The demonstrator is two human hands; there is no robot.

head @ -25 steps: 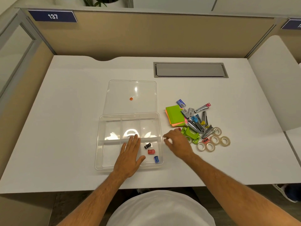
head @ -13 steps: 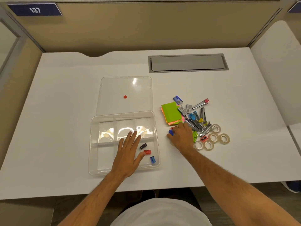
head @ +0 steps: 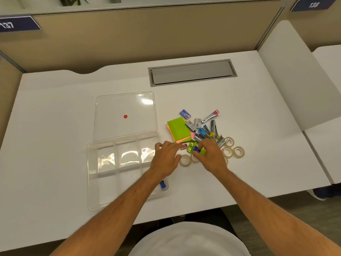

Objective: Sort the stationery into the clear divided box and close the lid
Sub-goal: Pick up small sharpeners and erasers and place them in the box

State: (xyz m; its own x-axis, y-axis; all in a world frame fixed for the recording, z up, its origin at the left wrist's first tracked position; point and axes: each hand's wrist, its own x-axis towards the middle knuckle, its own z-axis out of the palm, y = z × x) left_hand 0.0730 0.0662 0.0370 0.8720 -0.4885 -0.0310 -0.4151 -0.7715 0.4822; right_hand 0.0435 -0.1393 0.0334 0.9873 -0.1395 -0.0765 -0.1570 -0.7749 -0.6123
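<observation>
Clear divided box point(head: 103, 182) sits on the white desk point(head: 55, 126), left of centre, lid point(head: 125, 115) swung open and lying flat behind it; a red dot marks the lid. The far row of compartments looks bare apart from glare. A blue sharpener point(head: 163, 185) lies in the near right compartment, partly hidden by the left forearm.

Left hand point(head: 166, 157) is over the box's right wall, palm down, fingers spread and loose, reaching toward the pile; it grips nothing that can be seen. Just past its fingertips lies a small red sharpener point(head: 183, 147) on the desk.

Right hand point(head: 210, 156) is at the near edge of the pile, fingers curled. It pinches a small blue piece point(head: 196, 150) right against a green stapler point(head: 191, 146); whether it grasps the stapler as well cannot be told.

Remaining stationery is heaped right of the box: green sticky notes point(head: 178, 129) on an orange pad, a blue staple box point(head: 185, 114), grey staple boxes, a nail clipper with a red end point(head: 210, 116), further metal clippers. Tape rolls lie near the hands: one point(head: 185, 160) between them, others point(head: 239, 152) to the right of the right hand.

A grey cable hatch point(head: 191, 72) is set into the desk farther back.
</observation>
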